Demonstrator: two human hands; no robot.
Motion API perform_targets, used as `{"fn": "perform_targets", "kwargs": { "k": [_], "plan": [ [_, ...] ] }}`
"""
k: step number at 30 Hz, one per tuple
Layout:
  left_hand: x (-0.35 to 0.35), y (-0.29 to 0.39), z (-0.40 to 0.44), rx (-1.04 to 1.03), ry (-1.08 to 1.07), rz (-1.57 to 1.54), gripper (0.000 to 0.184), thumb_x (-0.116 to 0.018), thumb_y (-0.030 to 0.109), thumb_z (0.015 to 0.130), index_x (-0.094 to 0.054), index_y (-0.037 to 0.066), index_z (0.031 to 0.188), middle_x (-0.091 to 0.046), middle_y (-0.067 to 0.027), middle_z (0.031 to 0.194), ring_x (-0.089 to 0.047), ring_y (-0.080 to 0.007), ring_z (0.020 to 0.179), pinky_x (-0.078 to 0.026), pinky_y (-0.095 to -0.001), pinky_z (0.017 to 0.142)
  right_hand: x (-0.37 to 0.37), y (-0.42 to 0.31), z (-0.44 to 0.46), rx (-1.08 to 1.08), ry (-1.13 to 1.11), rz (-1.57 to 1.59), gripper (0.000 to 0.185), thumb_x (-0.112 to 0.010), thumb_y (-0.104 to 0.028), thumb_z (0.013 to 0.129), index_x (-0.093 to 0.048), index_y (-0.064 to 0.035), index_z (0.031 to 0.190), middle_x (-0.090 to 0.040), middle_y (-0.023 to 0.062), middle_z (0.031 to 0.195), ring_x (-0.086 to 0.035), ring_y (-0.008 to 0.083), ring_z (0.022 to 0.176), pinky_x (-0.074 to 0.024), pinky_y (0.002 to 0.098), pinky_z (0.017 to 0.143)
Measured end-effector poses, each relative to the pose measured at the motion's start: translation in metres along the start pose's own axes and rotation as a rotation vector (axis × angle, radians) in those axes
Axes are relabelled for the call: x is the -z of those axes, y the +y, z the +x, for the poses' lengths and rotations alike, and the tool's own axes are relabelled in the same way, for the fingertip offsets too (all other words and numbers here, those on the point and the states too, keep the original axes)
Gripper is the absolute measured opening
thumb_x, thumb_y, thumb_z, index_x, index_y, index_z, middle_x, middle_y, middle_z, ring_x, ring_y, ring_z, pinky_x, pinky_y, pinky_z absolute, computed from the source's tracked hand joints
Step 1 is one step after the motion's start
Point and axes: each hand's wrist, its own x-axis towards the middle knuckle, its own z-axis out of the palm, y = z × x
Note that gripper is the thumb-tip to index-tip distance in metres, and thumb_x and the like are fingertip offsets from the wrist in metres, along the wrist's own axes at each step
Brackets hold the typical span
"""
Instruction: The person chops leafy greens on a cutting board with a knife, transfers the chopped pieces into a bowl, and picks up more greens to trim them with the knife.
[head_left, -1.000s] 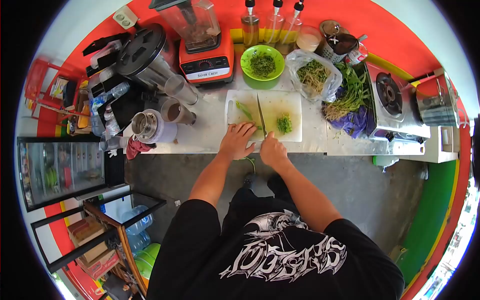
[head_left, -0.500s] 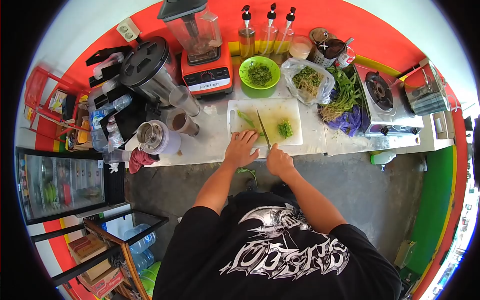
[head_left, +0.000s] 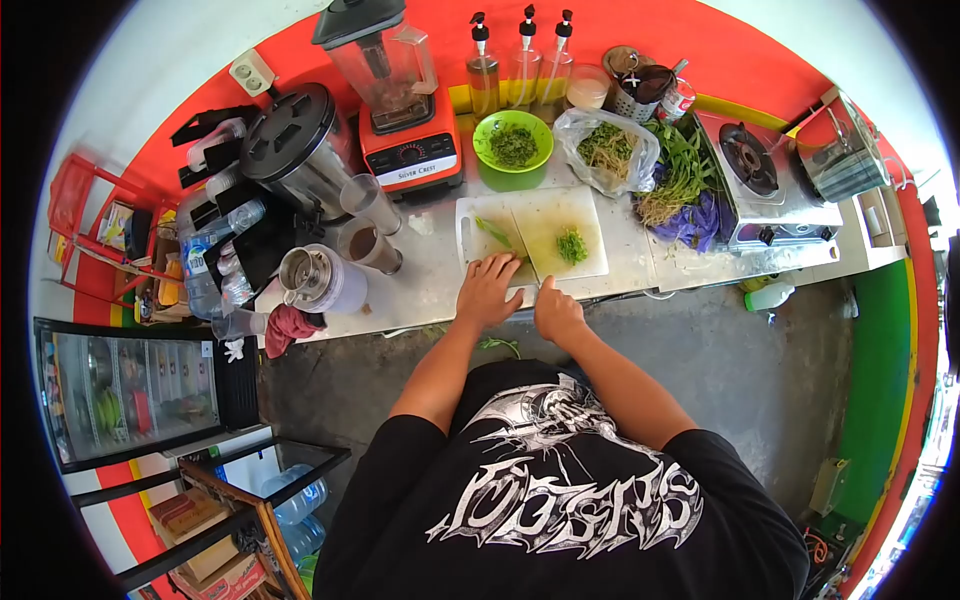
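Observation:
A white cutting board [head_left: 552, 199] lies near the counter's front edge. My right hand [head_left: 557, 310] is closed around the handle of a knife [head_left: 526, 243], whose blade points away from me across the board. Just left of the blade, my left hand [head_left: 488, 290] presses its bent fingers onto green stalks at the board's lower edge; the fingers hide most of them. A loose green stalk [head_left: 491, 231] lies beyond those fingers. Right of the knife sits a small pile of chopped greens [head_left: 571, 246].
Behind the board stand a green bowl [head_left: 513, 147] of chopped leaves, a bag of greens [head_left: 608, 150] and a red blender [head_left: 410, 150]. Leafy bunches [head_left: 682, 180] lie beside a gas stove [head_left: 760, 190] on the right. Cups [head_left: 370, 248] and a steel-topped jug [head_left: 320, 280] are left.
The view has shifted slightly, so the counter appears a little tilted. Both hands stay at nearly the same places on the board, and the knife blade stays between stalks and chopped pile.

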Motion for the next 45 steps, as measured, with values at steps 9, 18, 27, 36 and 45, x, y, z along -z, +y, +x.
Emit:
{"fn": "perform_targets", "kwargs": {
  "k": [9,18,27,36,45],
  "plan": [
    [0.001,0.004,-0.004,0.036,0.026,-0.006,0.056,-0.067,0.035,0.084,-0.054,0.014,0.134,-0.051,-0.0037,0.140,-0.043,-0.0223,0.134,-0.033,-0.0458,0.108,0.009,-0.005,0.009,0.045,0.013,0.027,0.037,-0.057,-0.013,0.091,-0.042,0.0056,0.120,-0.067,0.0328,0.111,-0.067,0.0454,0.105,-0.0536,0.0500,0.092],
    [0.000,0.001,0.001,0.054,-0.009,-0.043,0.052,-0.069,0.033,0.083,-0.057,0.015,0.130,-0.052,-0.0036,0.139,-0.044,-0.0228,0.133,-0.033,-0.0455,0.108,0.008,-0.002,0.024,0.086,0.053,-0.090,0.035,-0.061,-0.013,0.090,-0.044,0.0041,0.116,-0.070,0.0279,0.105,-0.071,0.0400,0.101,-0.0572,0.0461,0.087],
    [-0.004,-0.002,0.000,0.065,0.032,-0.072,0.052,-0.069,0.031,0.082,-0.057,0.017,0.130,-0.052,-0.0035,0.139,-0.044,-0.0244,0.133,-0.032,-0.0469,0.108,0.004,-0.005,0.014,0.039,0.013,-0.056,0.031,-0.058,-0.010,0.090,-0.044,0.0040,0.114,-0.068,0.0303,0.107,-0.069,0.0433,0.103,-0.0556,0.0478,0.089],
    [-0.002,-0.002,0.000,0.069,0.027,-0.052,0.051,-0.069,0.032,0.083,-0.057,0.016,0.130,-0.052,-0.0036,0.138,-0.044,-0.0233,0.132,-0.033,-0.0465,0.107,-0.011,-0.005,0.004,0.027,0.058,-0.134,0.033,-0.061,-0.017,0.092,-0.045,0.0019,0.114,-0.071,0.0259,0.103,-0.072,0.0378,0.098,-0.0577,0.0454,0.085],
    [-0.001,-0.001,0.003,0.091,-0.025,-0.031,0.051,-0.068,0.034,0.084,-0.056,0.016,0.130,-0.050,-0.0023,0.140,-0.043,-0.0220,0.132,-0.033,-0.0460,0.107,0.005,-0.004,0.005,0.041,0.004,-0.102,0.035,-0.060,-0.013,0.091,-0.044,0.0040,0.117,-0.070,0.0287,0.104,-0.071,0.0403,0.100,-0.0567,0.0464,0.088]
  ]
}}
